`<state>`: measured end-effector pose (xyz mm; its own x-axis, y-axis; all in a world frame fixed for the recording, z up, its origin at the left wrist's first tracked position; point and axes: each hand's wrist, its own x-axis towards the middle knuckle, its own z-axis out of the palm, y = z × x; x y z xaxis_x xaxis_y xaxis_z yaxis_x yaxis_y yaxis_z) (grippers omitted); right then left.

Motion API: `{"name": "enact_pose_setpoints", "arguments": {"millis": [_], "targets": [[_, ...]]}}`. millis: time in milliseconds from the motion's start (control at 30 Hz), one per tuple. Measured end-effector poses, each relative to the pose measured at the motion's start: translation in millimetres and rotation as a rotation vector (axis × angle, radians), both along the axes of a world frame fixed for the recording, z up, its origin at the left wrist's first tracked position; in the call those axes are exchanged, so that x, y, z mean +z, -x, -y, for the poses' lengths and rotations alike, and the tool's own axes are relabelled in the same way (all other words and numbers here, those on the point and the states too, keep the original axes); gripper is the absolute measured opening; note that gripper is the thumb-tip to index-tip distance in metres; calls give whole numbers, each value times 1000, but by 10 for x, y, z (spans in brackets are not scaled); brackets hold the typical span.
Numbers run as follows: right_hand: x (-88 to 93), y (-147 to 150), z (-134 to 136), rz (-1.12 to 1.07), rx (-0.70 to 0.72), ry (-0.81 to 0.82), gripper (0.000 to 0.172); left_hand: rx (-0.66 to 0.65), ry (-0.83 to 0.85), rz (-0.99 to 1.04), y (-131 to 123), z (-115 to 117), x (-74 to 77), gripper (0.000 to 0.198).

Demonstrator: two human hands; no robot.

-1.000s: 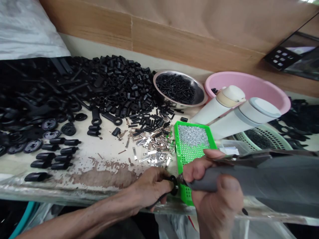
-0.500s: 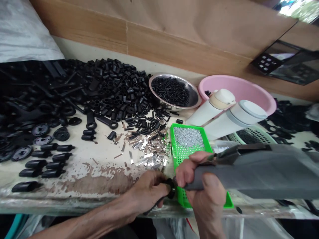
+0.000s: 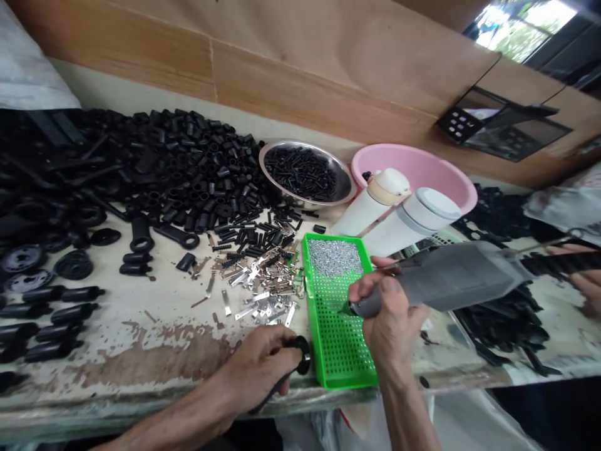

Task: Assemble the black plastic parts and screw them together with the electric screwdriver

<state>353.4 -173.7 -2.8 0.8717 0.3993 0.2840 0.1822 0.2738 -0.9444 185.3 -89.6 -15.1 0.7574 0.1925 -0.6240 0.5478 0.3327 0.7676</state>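
My left hand (image 3: 263, 369) is closed around a black plastic part with a round end (image 3: 304, 356) and a narrow arm, near the bench's front edge. My right hand (image 3: 394, 319) grips a grey electric screwdriver (image 3: 460, 272), whose tip points left over the green basket (image 3: 347, 381), apart from the part. Small silver screws (image 3: 334, 258) fill the basket's far end. Beside it, left of the basket, lie loose metal strips (image 3: 265, 294) and short black ribbed pieces (image 3: 253, 237).
Piled black tubes (image 3: 188, 163) cover the back left, with black cylinders (image 3: 70, 313) in front. A steel bowl (image 3: 347, 195), white bottles (image 3: 359, 213) and a pink basin (image 3: 422, 160) stand behind the basket. Another person's hand (image 3: 585, 282) is at the far right.
My right hand has moved the screwdriver up and away from the black part, over the basket. My left hand still holds the part. The view has swung rightward, showing another person's hand.
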Motion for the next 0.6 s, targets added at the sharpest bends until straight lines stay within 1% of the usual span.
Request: {"name": "enact_pose_setpoints", "arguments": {"millis": [167,300,467,600], "targets": [[-13,4,-15,-11,19,13,23,-1,20,-12,-6,12,25,25],[-34,-3,-27,5,20,30,25,6,19,-11,-19,11,13,25],[-39,14,-30,10,10,48,23,5,0,2,-30,1,0,25],[-52,29,-33,13,26,58,27,-9,4,10,-20,8,4,24]]}}
